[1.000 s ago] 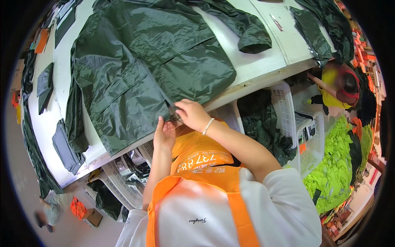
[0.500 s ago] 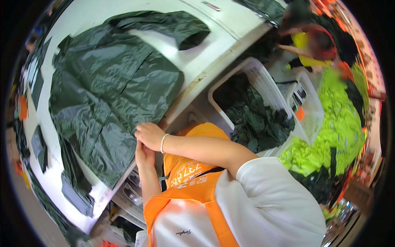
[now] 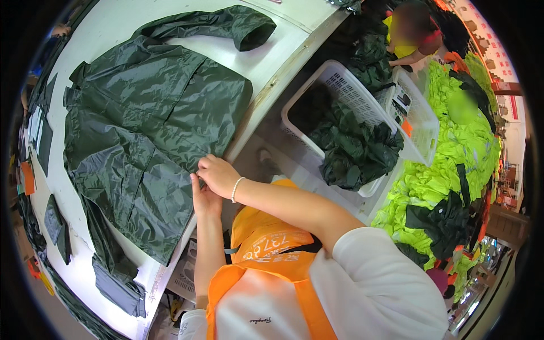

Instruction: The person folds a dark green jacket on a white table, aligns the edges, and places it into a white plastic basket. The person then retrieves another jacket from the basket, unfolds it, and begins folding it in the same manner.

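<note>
A shiny dark green rain jacket (image 3: pixel 144 136) lies spread on the white table (image 3: pixel 277 34), one sleeve stretched across the far side. Its lower edge runs along the table's near edge. At that hem, my right hand (image 3: pixel 217 174) is closed with its fingers pinched on the fabric. Just below and touching it, my left hand (image 3: pixel 205 199) grips the same hem with its thumb up; its other fingers are partly hidden. A beaded bracelet (image 3: pixel 236 189) circles my right wrist.
Right of the table stands a white plastic basket (image 3: pixel 292 116) with crumpled dark green garments. Beyond it are a second basket (image 3: pixel 422 130) and a large neon-yellow garment heap (image 3: pixel 436 170). Another person (image 3: pixel 411 39) works at the far right. Grey fabric pieces (image 3: pixel 119 283) lie at the table's left.
The view has shifted a little. My hands stay together at the jacket's hem, the right fingers now bent more tightly. The co-worker has moved among the dark garments.
</note>
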{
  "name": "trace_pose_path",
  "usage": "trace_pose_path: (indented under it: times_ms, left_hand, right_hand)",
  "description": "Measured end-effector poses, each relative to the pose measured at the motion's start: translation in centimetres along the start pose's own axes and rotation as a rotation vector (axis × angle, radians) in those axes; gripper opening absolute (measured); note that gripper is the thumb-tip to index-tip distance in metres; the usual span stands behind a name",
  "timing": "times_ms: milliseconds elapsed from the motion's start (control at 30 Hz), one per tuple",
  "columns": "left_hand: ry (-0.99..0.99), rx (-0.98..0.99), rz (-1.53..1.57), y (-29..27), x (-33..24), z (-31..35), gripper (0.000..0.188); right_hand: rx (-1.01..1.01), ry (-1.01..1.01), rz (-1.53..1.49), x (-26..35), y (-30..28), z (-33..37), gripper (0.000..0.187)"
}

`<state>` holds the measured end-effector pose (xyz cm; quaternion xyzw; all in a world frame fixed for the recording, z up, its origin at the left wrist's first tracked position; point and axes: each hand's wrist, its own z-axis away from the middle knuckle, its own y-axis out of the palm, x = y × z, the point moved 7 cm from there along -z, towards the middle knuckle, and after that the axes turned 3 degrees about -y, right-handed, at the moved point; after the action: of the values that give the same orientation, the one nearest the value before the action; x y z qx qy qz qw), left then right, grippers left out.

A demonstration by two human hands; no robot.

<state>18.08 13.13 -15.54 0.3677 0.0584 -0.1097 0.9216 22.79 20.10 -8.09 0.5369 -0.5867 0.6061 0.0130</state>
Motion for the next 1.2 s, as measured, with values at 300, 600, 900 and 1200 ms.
trace_pose_path:
  times_ms: [300,600,900,1200]
  left_hand:
    - [-0.007,-0.001,0.003,-1.4,0.2,-0.3,0.04]
    - [0.189,-0.073,-0.119,-5.1,1.1,1.7,0.029]
    - [-0.359,-0.567,-1.075,-19.0,2.0,14.9,0.056]
    - [0.447,-0.227,-1.244,9.4,-10.2,3.4,0.03]
  right_hand:
    - [-0.238,0.31,-0.492,-1.7,1.5,2.7,0.016]
    - [0.07,0.252,-0.453,-2.7,1.4,3.9,0.013]
    - [-0.356,-0.063,0.125,-11.9,-19.1,-11.7,0.017]
    - [0.255,0.172,0.406,-24.3,-14.0,-20.1,0.018]
